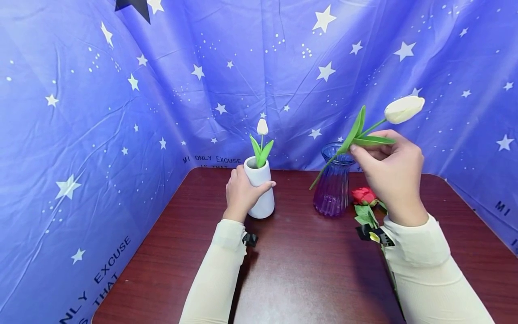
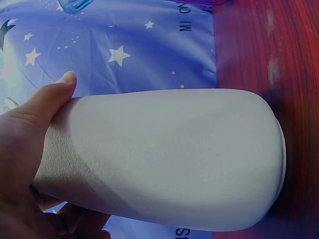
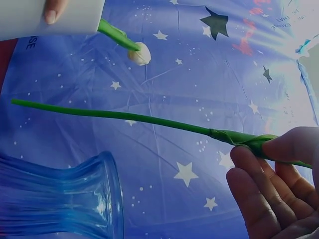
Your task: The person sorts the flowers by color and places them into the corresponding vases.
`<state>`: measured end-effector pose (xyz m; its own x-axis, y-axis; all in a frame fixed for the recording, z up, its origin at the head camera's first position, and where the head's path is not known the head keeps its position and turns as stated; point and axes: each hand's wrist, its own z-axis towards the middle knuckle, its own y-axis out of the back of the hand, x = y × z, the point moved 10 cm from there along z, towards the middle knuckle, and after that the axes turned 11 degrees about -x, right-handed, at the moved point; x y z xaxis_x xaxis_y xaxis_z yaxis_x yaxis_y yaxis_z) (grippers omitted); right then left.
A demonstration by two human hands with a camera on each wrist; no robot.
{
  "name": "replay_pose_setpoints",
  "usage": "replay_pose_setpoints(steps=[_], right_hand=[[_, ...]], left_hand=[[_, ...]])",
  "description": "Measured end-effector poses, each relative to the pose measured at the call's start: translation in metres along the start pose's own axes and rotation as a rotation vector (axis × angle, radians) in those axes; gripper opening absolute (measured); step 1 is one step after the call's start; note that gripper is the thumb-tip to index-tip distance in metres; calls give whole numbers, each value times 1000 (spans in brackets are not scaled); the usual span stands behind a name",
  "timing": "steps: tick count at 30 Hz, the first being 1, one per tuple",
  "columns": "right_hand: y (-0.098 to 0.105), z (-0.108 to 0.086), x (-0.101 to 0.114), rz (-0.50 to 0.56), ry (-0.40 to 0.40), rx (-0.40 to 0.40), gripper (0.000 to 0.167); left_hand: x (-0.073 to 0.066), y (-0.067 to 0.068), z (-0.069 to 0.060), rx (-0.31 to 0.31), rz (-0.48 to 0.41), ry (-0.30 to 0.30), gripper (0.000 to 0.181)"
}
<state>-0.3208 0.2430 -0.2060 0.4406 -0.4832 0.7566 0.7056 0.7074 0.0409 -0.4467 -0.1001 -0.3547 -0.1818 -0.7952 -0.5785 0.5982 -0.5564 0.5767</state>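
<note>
My left hand [image 1: 243, 191] grips the upper part of a white vase [image 1: 263, 202], its thumb across the near side. Out of that vase's mouth rises a white tulip [image 1: 262, 127] with two green leaves. Between thumb and fingers, my right hand [image 1: 394, 173] pinches a second white tulip [image 1: 404, 110] at the base of its leaves. Its bare green stem [image 3: 124, 115] points down and left, in the air. Behind that stem stands a blue-purple glass vase [image 1: 332, 193], which the right hand does not grip. In the left wrist view, the white vase [image 2: 169, 159] fills the middle.
A red flower [image 1: 364, 196] with green leaves lies on the table beside the right forearm, partly hidden by the sleeve. The dark red-brown table [image 1: 299, 265] is bordered by a blue star-printed cloth [image 1: 251, 54] at the back and sides.
</note>
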Motion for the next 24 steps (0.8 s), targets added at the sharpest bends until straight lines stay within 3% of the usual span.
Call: replay_pose_setpoints(steps=[11, 24], right_hand=[[-10, -2, 7, 134, -19, 12, 23], [-19, -5, 26, 241, 44, -2, 22]], left_hand=[[-2, 1, 0, 10, -1, 2, 100], [-3, 1, 0, 12, -7, 6, 99]])
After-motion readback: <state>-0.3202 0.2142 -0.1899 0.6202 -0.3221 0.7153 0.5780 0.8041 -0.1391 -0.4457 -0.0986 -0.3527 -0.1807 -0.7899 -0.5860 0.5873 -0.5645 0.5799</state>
